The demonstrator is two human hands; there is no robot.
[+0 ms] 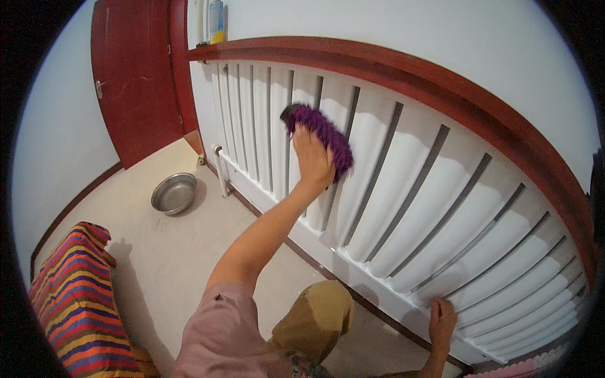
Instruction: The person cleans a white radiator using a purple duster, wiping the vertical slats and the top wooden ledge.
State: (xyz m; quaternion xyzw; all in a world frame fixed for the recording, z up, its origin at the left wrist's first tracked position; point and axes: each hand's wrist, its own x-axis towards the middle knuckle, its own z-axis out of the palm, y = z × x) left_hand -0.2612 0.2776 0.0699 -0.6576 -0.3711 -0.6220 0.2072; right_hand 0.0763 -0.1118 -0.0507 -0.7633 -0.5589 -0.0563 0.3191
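My left hand (313, 156) grips a purple chenille cleaning pad (326, 127) with a dark piece showing at its upper left end. The pad is against or just in front of the white radiator (378, 198), across the upper middle of its columns, and looks slightly blurred. Lower right, my right hand (442, 317) is curled into a loose fist by the radiator's bottom edge. No object shows in it, and whether it touches the radiator cannot be told.
A dark red ledge (331, 49) runs above the radiator, with a spray can (216, 22) at its far end. A metal basin (174, 193) stands on the floor (198, 255). Striped cloth (78, 293) covers furniture at left. Beyond is a red door (137, 71).
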